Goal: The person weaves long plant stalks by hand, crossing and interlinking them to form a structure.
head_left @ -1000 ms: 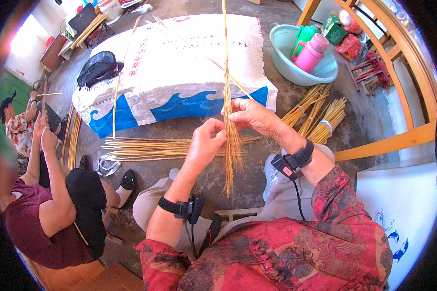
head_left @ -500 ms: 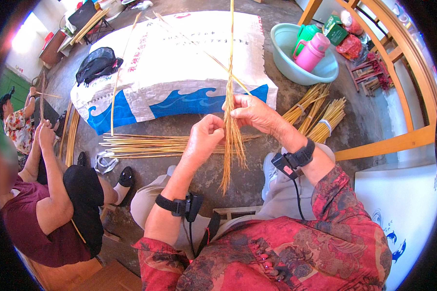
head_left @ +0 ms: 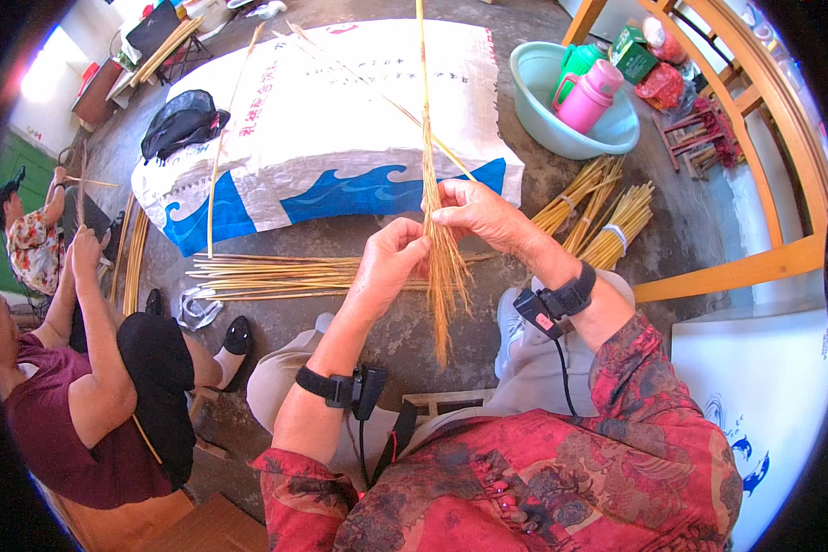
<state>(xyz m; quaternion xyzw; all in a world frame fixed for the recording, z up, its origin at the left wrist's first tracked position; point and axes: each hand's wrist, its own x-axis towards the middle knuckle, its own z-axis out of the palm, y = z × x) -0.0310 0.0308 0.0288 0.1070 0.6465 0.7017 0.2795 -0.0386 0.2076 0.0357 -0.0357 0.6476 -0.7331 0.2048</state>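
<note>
Grey concrete floor (head_left: 386, 354) spreads around your feet, and ahead of you a white woven sheet (head_left: 359, 120) with a blue wave band covers something low. On it lie a crumpled black bag (head_left: 182, 124) and a few loose stalks. Between your two hands, in front of that sheet's near edge, hangs your straw bunch (head_left: 442, 276), its thin stem rising to the top of the view and its frayed strands fanning downward. Your right hand (head_left: 477, 217) is clamped on the bunch from the right, thumb across the strands. Your left hand (head_left: 391, 261) has its fingers curled in, tips touching the bunch's left side; you cannot tell from here whether they pinch a strand. Your hands are close together without overlapping. Beyond them, a row of yellow stalks (head_left: 281, 278) lies on the ground, with tied bundles (head_left: 620, 232) to your right. Past those sits a pale blue basin (head_left: 538, 115) holding a pink flask (head_left: 591, 99) and a green flask (head_left: 580, 61). At your left, a person in a maroon top (head_left: 60, 419) sits with both hands raised together
</note>
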